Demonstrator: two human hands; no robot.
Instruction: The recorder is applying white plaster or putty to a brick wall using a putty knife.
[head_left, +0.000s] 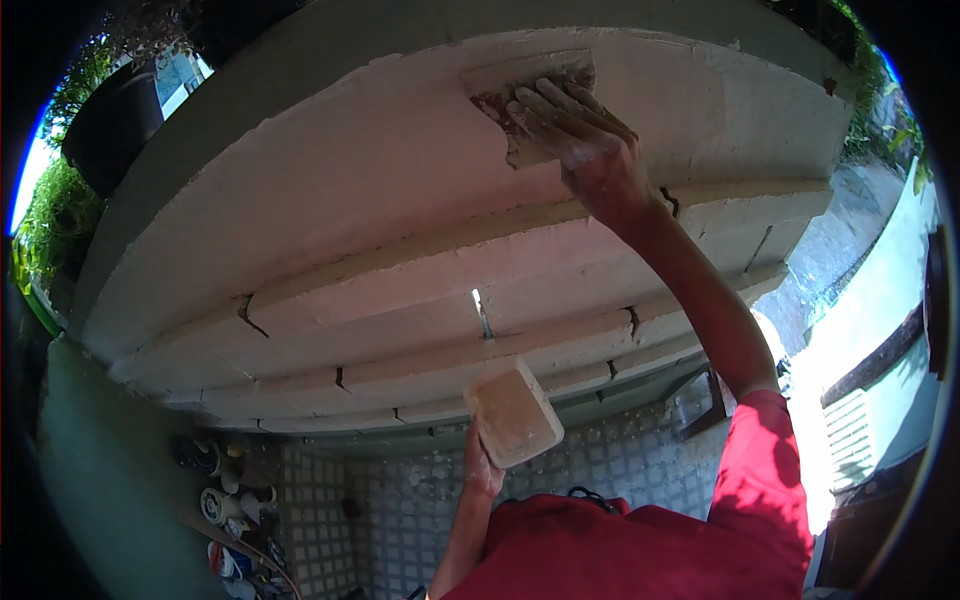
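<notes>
My right hand (600, 165), whitened with dust, presses a wide, thin putty spreader (525, 72) against the pale upper wall face (350, 150). Its fingers lie over the back of the spreader, whose surface is smeared with plaster. Lower down and nearer my body, my left hand (482, 462) grips a rectangular pale plastic tub (520, 415) by its side. Most of the left fingers are hidden behind the tub, and what it contains is hard to make out.
Stepped ledges (420, 250) run below the wall face, with dark cracks (250, 315) in several places. A black plant pot (115, 125) stands at the upper left. Cans and containers (220, 505) sit on the tiled floor (390, 520) at the lower left.
</notes>
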